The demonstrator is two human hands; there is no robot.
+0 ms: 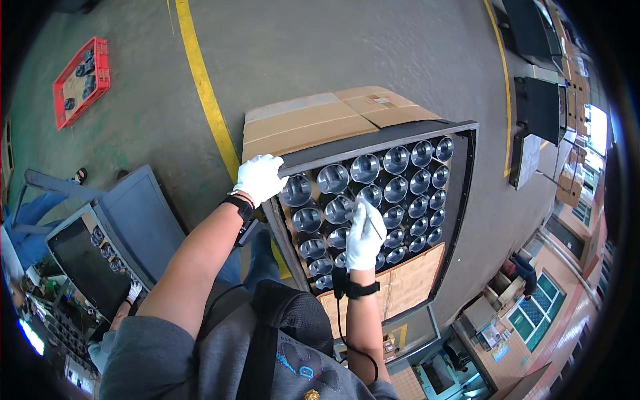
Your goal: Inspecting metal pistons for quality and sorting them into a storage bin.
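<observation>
Rows of round, clear, glass-like cups (396, 189) stand on a dark cart (475, 143) in front of me. My left hand (260, 177), in a white glove, is closed on the cart's raised dark rim (320, 159) at its far left corner. My right hand (365, 235), also white-gloved, is over the middle of the rows. It pinches a thin, rod-like tool (379, 229), whose exact kind I cannot make out. The hand hides some cups beneath it, and whether the tool touches a cup cannot be seen.
Brown cardboard (313, 127) lines the cart's far side, and a tan board (420, 270) lies along its near side. A red crate (100, 67) with dark parts sits on the floor far left. At left, another person's gloved hand (135, 289) is beside a second cart (143, 220).
</observation>
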